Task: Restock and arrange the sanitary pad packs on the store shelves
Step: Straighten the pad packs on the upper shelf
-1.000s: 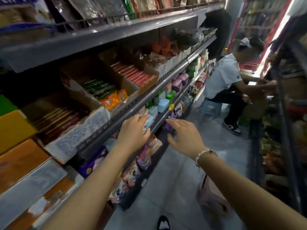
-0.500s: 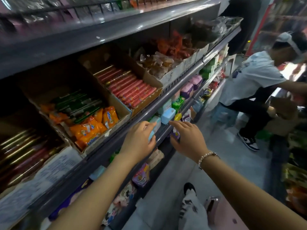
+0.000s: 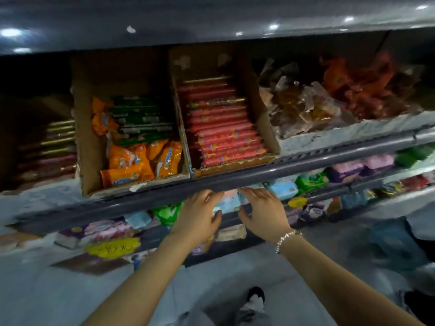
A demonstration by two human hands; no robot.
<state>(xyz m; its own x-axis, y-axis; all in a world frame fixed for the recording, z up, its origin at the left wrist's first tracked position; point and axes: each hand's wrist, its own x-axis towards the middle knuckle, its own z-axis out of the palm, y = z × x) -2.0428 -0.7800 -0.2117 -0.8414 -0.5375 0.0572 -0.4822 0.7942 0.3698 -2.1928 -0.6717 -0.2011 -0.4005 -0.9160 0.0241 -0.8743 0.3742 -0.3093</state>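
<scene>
Flanking a pale blue pad pack [image 3: 227,203], left hand [image 3: 200,215] and right hand [image 3: 263,212] touch it; fingers relaxed, slightly spread.

The view has swung to face the shelves squarely. Both hands, the left hand [image 3: 196,216] and right hand [image 3: 263,212], have drawn closer together around a light blue pack [image 3: 227,203].

No print can be read on the blurred packs [image 3: 283,189], snack wrappers [image 3: 131,165] or yellow tag [image 3: 113,249].
</scene>
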